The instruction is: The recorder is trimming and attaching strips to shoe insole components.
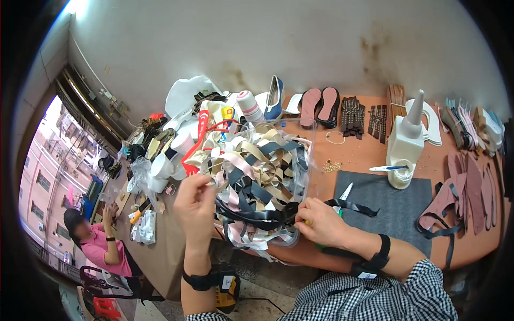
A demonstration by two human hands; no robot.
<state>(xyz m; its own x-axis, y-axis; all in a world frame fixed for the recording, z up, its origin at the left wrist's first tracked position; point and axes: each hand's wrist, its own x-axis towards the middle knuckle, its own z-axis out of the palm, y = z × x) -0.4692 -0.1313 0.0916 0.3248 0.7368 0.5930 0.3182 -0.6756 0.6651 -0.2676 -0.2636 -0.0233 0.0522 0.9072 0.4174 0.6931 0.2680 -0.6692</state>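
- Crosswise between the two hands lies a bundle of glossy black straps (251, 216), on the near side of the heap of ribbon offcuts (262, 176) in the clear plastic bin (309, 187); its long axis runs roughly left to right.
- Clearly the right hand (324, 222) is nearer: its fingertips sit at the bundle's right end, by the bin's near right corner, whereas the left hand (195, 208) stands higher, beyond the bundle's left end and beside the heap.
- The right hand is palm down, fingers bent and drawn close together, pointing left. Something small and yellow shows at the tips; whether they grip a strap as well, I cannot tell.
- The right forearm slants in from the lower right, a black wristband (377, 255) around it, over the near edge of the dark grey mat (399, 208).
- The left hand is upright on a nearly vertical forearm, fingers curled, thumb and forefinger almost meeting toward the heap; what, if anything, is pinched there cannot be made out.
- Just beyond the right hand, scissors (347, 191) lie with the blades pointing away from the person, the green handle partly hidden, and a loose black strip (356, 206) extends rightward across the mat, near the hand.
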